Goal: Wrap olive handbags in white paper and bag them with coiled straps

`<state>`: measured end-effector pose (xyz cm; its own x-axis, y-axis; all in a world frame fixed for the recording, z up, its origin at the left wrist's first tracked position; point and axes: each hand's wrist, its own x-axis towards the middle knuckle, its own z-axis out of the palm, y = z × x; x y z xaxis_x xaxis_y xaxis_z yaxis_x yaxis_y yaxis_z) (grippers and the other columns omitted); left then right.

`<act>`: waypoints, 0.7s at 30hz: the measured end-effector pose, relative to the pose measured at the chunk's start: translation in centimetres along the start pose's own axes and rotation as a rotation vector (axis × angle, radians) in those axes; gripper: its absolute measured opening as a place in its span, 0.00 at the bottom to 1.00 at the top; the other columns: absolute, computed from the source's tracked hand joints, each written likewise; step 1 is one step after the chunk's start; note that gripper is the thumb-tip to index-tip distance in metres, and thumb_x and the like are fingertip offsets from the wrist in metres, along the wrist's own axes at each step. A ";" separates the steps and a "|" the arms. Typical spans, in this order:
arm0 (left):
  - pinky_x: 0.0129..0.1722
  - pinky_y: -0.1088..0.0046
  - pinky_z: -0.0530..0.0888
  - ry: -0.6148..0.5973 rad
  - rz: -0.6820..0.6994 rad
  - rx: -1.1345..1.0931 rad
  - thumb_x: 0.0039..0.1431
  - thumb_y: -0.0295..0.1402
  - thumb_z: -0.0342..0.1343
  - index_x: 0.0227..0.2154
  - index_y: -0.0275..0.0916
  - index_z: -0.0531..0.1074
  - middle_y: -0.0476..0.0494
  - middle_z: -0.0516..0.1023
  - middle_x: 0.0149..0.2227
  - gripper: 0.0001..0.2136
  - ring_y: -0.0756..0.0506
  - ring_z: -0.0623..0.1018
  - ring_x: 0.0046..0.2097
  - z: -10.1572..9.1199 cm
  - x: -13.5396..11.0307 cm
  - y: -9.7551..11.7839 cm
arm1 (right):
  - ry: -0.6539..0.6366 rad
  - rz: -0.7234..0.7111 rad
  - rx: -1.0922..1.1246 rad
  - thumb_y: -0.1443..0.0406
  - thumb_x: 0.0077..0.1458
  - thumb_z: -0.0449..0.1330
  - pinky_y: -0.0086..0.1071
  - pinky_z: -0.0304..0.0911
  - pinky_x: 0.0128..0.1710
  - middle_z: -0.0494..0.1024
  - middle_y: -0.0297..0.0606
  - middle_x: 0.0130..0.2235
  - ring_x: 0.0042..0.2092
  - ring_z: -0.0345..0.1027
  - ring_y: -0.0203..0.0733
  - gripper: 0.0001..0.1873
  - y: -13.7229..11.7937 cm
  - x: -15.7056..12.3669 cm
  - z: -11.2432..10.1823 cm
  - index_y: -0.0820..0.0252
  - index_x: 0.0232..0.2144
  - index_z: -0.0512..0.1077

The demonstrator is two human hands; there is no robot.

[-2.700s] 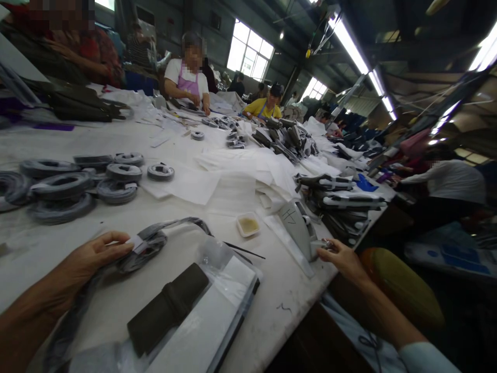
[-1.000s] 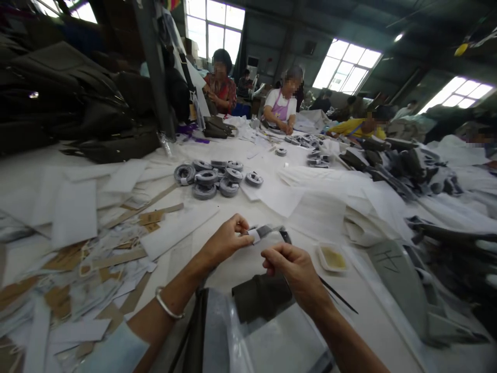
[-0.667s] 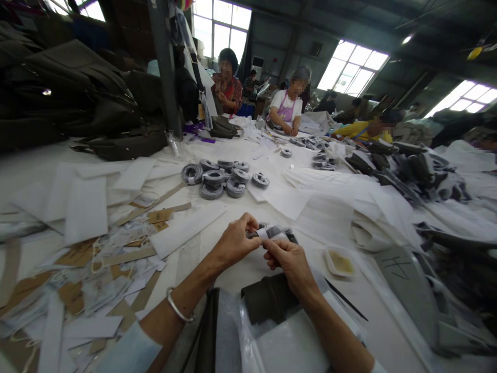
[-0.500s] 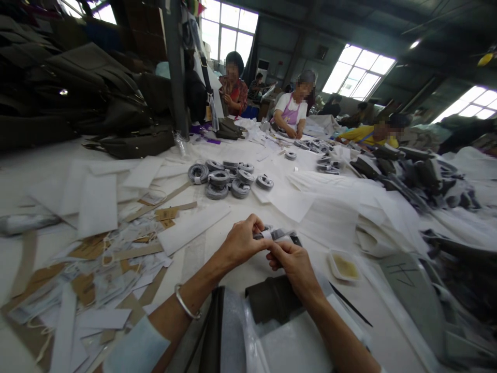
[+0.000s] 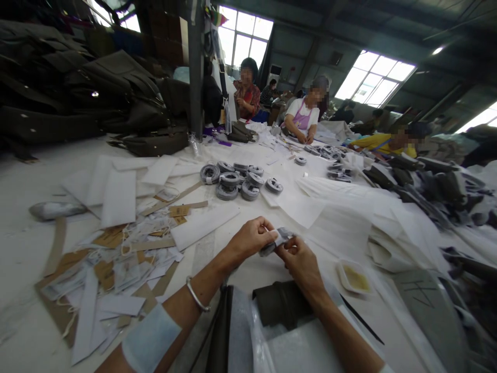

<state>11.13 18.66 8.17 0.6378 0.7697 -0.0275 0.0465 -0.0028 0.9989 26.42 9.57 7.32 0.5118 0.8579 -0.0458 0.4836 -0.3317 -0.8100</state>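
Above the table, a coiled grey strap (image 5: pixel 286 233) with a white paper band around it is held between both hands. My left hand (image 5: pixel 250 239) pinches the coil and its band from the left. From the right, my right hand (image 5: pixel 301 261) has its fingertips closed on the coil's near edge. Just below the hands lies a dark olive bag piece (image 5: pixel 281 303), partly in clear plastic. More banded strap coils (image 5: pixel 230 179) are heaped farther back on the table.
Paper strips, cardboard tags and cords (image 5: pixel 128 259) lie scattered at left. A small dish of yellowish paste (image 5: pixel 354 276) sits at right. Dark bags (image 5: pixel 128 103) are piled at back left, and white sheets (image 5: pixel 341 212) spread to the right. Co-workers (image 5: pixel 305 114) are across the table.
The coil has turned and more of it now shows between my hands. My right hand has shifted slightly up and right. The whole view has swung a little left.
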 end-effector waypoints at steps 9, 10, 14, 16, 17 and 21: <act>0.29 0.76 0.67 0.120 -0.042 0.199 0.52 0.38 0.55 0.32 0.38 0.72 0.48 0.75 0.29 0.09 0.49 0.72 0.31 -0.5 0.0 0.4 | 0.214 -1.064 -0.640 0.60 0.62 0.57 0.47 0.56 0.56 0.75 0.46 0.54 0.55 0.67 0.54 0.19 -1.2 0.0 -2.5 0.56 0.55 0.69; 0.30 0.75 0.68 0.128 -0.039 0.232 0.52 0.37 0.54 0.32 0.38 0.72 0.48 0.75 0.29 0.08 0.48 0.73 0.31 -0.5 -0.1 0.6 | 0.177 -1.128 -0.662 0.63 0.63 0.56 0.49 0.52 0.60 0.74 0.45 0.55 0.58 0.65 0.54 0.19 -1.6 0.3 -2.4 0.56 0.56 0.68; 0.36 0.73 0.70 0.168 -0.025 0.356 0.55 0.35 0.49 0.32 0.39 0.73 0.48 0.77 0.32 0.09 0.46 0.74 0.35 -0.7 -0.3 1.1 | 0.095 -1.264 -0.653 0.66 0.64 0.55 0.50 0.49 0.64 0.79 0.41 0.48 0.52 0.71 0.47 0.17 -3.1 1.4 -1.4 0.59 0.54 0.69; 0.39 0.71 0.70 0.181 -0.022 0.412 0.56 0.34 0.47 0.32 0.40 0.73 0.46 0.78 0.34 0.10 0.45 0.75 0.37 -1.0 -0.3 1.2 | 0.091 -1.280 -0.642 0.65 0.65 0.56 0.49 0.51 0.63 0.79 0.41 0.47 0.48 0.73 0.45 0.17 -3.3 1.6 -1.2 0.60 0.55 0.68; 0.40 0.70 0.71 0.184 -0.023 0.438 0.57 0.34 0.46 0.32 0.40 0.74 0.45 0.79 0.35 0.11 0.45 0.75 0.37 -1.1 -0.4 1.3 | 0.088 -1.285 -0.636 0.65 0.65 0.56 0.49 0.52 0.63 0.79 0.41 0.46 0.47 0.74 0.44 0.18 -3.4 1.6 -1.1 0.60 0.56 0.67; 0.43 0.68 0.71 0.181 -0.022 0.512 0.59 0.33 0.43 0.33 0.40 0.74 0.41 0.80 0.38 0.13 0.43 0.76 0.40 -1.4 -0.3 1.2 | 0.063 -1.320 -0.654 0.67 0.64 0.55 0.49 0.51 0.64 0.78 0.42 0.48 0.50 0.72 0.46 0.18 -3.3 1.6 -1.1 0.59 0.55 0.67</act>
<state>9.93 19.33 9.44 0.4918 0.8707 0.0037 0.4559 -0.2611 0.8509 26.39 11.66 10.56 -0.5236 0.6601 0.5386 0.8326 0.5305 0.1592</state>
